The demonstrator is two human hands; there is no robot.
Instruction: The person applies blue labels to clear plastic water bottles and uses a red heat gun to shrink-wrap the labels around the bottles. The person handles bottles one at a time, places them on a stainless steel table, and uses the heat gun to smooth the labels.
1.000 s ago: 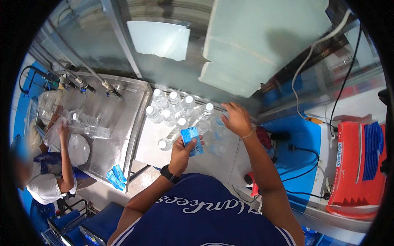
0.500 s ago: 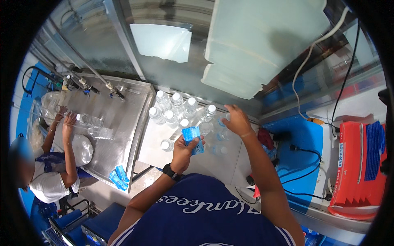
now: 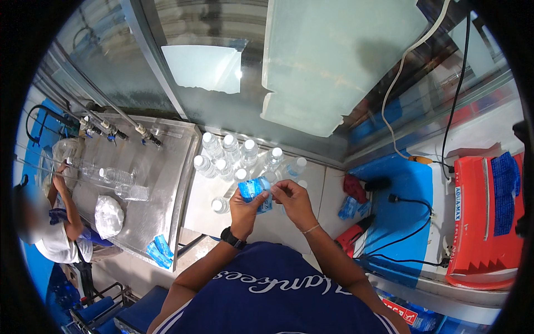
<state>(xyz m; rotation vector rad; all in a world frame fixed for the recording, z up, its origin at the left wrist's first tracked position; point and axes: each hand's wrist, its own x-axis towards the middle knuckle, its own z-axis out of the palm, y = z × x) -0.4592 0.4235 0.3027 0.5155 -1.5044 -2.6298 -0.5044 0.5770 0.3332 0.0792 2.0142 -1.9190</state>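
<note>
White-tiled counter below a glass partition, adjoined on the left by a stainless-steel trough, where a co-worker stands. The task's thing, a stack of blue printed label sleeves, is held above the counter, in front of the person's chest and on the near side of the bottles. The left hand clasps it, thumb laid across its face. The right hand has thumb and forefinger drawn together at the stack's right edge; whether they pinch a sleeve cannot be told.

Progress: the clear bottles grouped on the left of the counter carry white caps, but no blue sleeve can be made out on them. The bottles farther right have a bluish tint, possibly from sleeves already fitted, partly hidden by the right hand. Much of the sleeving is therefore judged to remain. Spare sleeves lie on the trough's near corner.

Orientation: the stack is tilted, its printed face turned up toward the viewer. Its long axis appears to run away from the chest, the far end leaning left; fingers cover part of the outline.
</note>
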